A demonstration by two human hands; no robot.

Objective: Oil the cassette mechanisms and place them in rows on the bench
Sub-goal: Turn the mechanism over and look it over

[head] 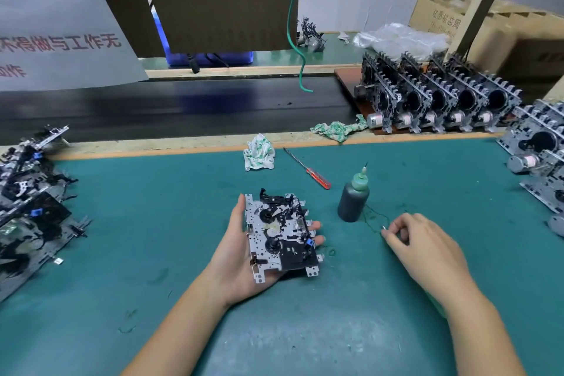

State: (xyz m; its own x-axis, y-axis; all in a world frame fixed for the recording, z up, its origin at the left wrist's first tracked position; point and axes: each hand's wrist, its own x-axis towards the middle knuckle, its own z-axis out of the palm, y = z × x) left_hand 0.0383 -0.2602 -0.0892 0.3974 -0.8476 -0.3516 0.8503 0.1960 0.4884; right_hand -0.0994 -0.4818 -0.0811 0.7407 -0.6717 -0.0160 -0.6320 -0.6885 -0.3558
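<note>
The cassette mechanism [280, 235] is made of shiny silver metal with black plastic parts. The mat [183, 253] looks matt and a bit stained. The oil bottle [353, 200] is dull grey plastic. The screwdriver [308, 168] has a clear red plastic handle. The rag [258, 153] is crumpled cloth.
</note>
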